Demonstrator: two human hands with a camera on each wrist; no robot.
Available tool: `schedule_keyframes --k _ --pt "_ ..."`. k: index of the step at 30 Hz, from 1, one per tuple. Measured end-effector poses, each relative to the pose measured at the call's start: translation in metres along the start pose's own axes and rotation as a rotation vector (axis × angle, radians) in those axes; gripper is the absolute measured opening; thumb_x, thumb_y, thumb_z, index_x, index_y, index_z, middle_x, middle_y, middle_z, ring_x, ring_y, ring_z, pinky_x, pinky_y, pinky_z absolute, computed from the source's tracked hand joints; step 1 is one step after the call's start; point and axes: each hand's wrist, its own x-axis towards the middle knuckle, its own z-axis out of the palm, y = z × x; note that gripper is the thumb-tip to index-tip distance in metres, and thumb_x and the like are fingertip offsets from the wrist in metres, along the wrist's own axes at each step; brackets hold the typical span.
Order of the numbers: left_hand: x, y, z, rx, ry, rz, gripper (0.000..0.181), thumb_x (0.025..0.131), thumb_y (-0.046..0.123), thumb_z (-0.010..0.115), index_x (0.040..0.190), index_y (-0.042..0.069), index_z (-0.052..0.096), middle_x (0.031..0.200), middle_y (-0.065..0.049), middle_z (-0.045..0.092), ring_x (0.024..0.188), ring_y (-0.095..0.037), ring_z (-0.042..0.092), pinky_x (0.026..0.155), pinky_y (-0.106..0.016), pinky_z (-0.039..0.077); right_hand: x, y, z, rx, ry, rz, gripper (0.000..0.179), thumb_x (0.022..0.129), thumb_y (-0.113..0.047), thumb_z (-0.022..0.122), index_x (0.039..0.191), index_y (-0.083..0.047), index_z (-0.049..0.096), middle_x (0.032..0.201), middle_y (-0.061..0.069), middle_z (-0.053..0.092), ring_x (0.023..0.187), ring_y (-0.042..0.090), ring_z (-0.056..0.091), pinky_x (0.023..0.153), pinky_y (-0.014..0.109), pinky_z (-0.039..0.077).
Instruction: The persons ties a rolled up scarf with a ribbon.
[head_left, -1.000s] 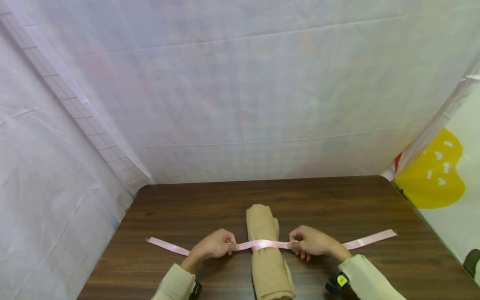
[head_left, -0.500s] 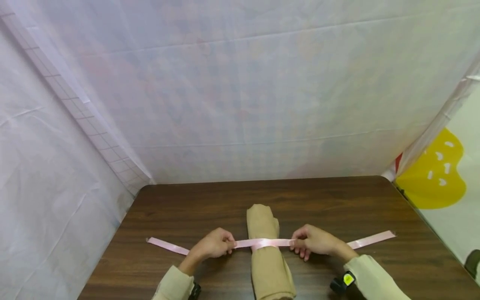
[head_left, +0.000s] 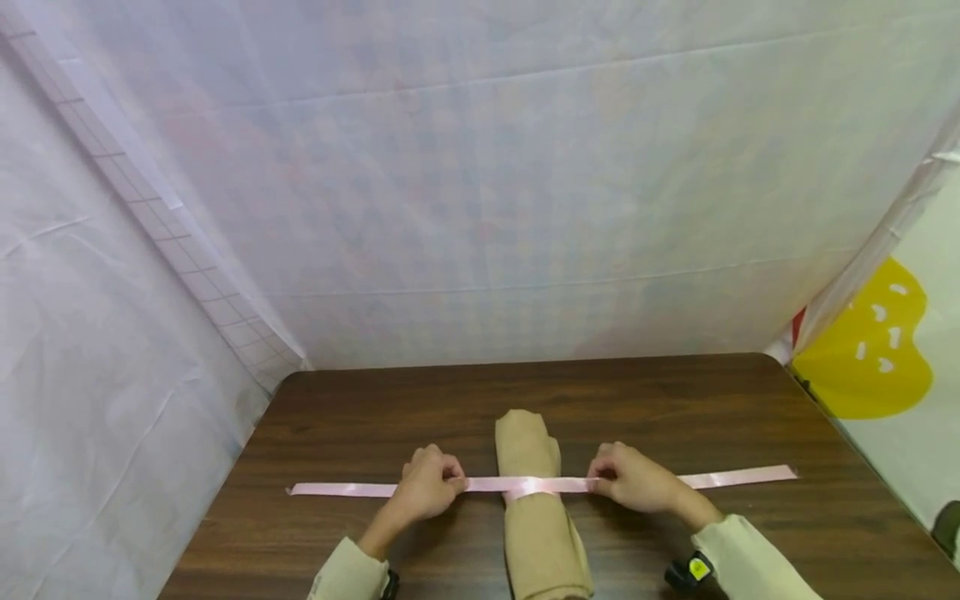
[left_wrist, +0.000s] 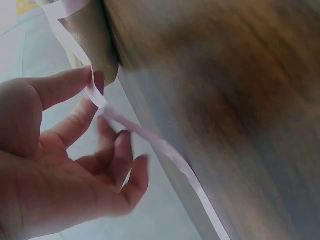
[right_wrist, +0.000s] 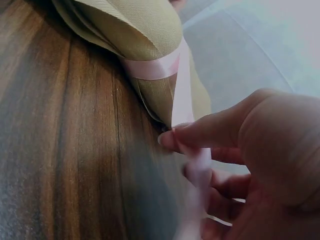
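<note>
A rolled tan cloth (head_left: pixel 540 542) lies lengthwise on the wooden table, with a pink satin ribbon (head_left: pixel 487 484) wrapped round its middle. On the left of the roll, my left hand (head_left: pixel 429 483) pinches the ribbon between thumb and forefinger; in the left wrist view the other fingers of that hand (left_wrist: pixel 65 165) curl loosely under the strip. To the right, my right hand (head_left: pixel 636 478) pinches the other side of the ribbon, thumb against forefinger, as the right wrist view shows at the ribbon (right_wrist: pixel 182 95). Both tails run outward past the hands over the table.
The dark wooden table (head_left: pixel 375 417) has its far edge against a pale hanging sheet (head_left: pixel 525 208). Another white sheet (head_left: pixel 97 375) hangs along the left. A yellow shape (head_left: pixel 862 358) with white marks is beyond the right edge.
Both hands have moved slightly up and outward, drawing the ribbon straighter across the roll. The left tail has swung from a slant to nearly level. The cloth roll stays about in place.
</note>
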Motion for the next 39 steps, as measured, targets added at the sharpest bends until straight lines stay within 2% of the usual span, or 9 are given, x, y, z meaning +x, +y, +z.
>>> schedule_keyframes --k 3,5,10,17,23,28,32,35,39 --pt "0.0 0.001 -0.001 0.029 0.036 -0.015 0.016 0.079 0.022 0.078 0.066 0.02 0.069 0.079 0.002 0.056 0.085 -0.021 0.051 0.07 -0.041 0.036 -0.001 -0.004 0.0 -0.066 0.038 0.045 0.012 0.083 -0.017 0.077 0.075 -0.024 0.07 0.08 -0.013 0.052 0.081 0.008 0.045 0.07 0.029 0.039" --pt "0.0 0.0 -0.001 0.027 0.042 -0.03 0.016 0.079 0.022 0.078 0.067 0.02 0.069 0.072 0.004 0.056 0.076 -0.019 0.053 0.065 -0.039 0.039 0.0 -0.006 0.0 -0.086 0.052 0.064 0.013 0.081 -0.018 0.078 0.074 -0.025 0.07 0.079 -0.012 0.05 0.081 0.01 0.044 0.071 0.03 0.038" --pt "0.0 -0.001 -0.002 -0.023 0.006 -0.095 0.017 0.082 0.024 0.076 0.069 0.019 0.067 0.055 0.009 0.048 0.051 -0.01 0.045 0.047 -0.029 0.036 -0.001 -0.009 0.001 -0.119 0.079 0.044 0.011 0.081 -0.018 0.079 0.075 -0.023 0.071 0.077 -0.012 0.049 0.078 0.009 0.042 0.067 0.028 0.036" --pt "0.0 -0.001 0.0 -0.133 -0.032 -0.125 0.012 0.088 0.021 0.07 0.08 0.013 0.067 0.055 0.008 0.054 0.047 -0.008 0.049 0.045 -0.027 0.04 -0.001 -0.013 0.0 -0.138 0.07 0.029 0.009 0.082 -0.011 0.076 0.077 -0.018 0.073 0.075 -0.013 0.057 0.072 0.006 0.048 0.062 0.026 0.04" --pt "0.001 -0.002 0.003 -0.379 -0.06 -0.126 0.008 0.092 0.006 0.065 0.086 0.001 0.062 0.065 -0.007 0.068 0.049 -0.015 0.065 0.047 -0.028 0.053 -0.001 -0.017 -0.003 0.052 -0.026 0.199 0.008 0.092 -0.011 0.067 0.085 -0.012 0.07 0.063 -0.009 0.058 0.053 0.001 0.046 0.048 0.023 0.04" --pt "0.005 -0.003 0.005 -0.52 0.029 -0.108 0.007 0.091 0.0 0.065 0.089 -0.006 0.063 0.079 -0.02 0.072 0.067 -0.029 0.072 0.059 -0.033 0.059 -0.003 -0.019 -0.003 0.37 -0.103 0.332 0.013 0.101 -0.013 0.053 0.098 -0.003 0.061 0.053 -0.001 0.056 0.038 0.005 0.046 0.037 0.021 0.038" --pt "0.007 0.002 0.003 -0.63 0.074 -0.101 0.009 0.092 -0.003 0.062 0.092 -0.011 0.062 0.084 -0.025 0.072 0.077 -0.037 0.072 0.066 -0.035 0.06 -0.002 -0.02 0.0 0.555 -0.076 0.426 0.019 0.103 -0.017 0.05 0.104 0.001 0.056 0.062 0.007 0.065 0.039 0.007 0.052 0.037 0.021 0.038" --pt "0.009 0.001 0.005 -0.7 0.083 -0.106 0.01 0.093 -0.005 0.06 0.095 -0.015 0.06 0.088 -0.028 0.071 0.082 -0.04 0.071 0.071 -0.038 0.06 0.0 -0.019 0.001 0.593 -0.033 0.457 0.021 0.101 -0.018 0.054 0.104 0.002 0.057 0.069 0.011 0.069 0.044 0.011 0.058 0.04 0.022 0.041" --pt "0.01 -0.002 0.009 -0.767 0.1 -0.129 0.011 0.093 -0.004 0.061 0.098 -0.014 0.06 0.089 -0.024 0.071 0.082 -0.032 0.072 0.071 -0.034 0.06 0.002 -0.02 0.003 0.63 0.044 0.452 0.02 0.099 -0.016 0.058 0.102 0.004 0.059 0.078 0.016 0.071 0.053 0.019 0.065 0.046 0.028 0.05"
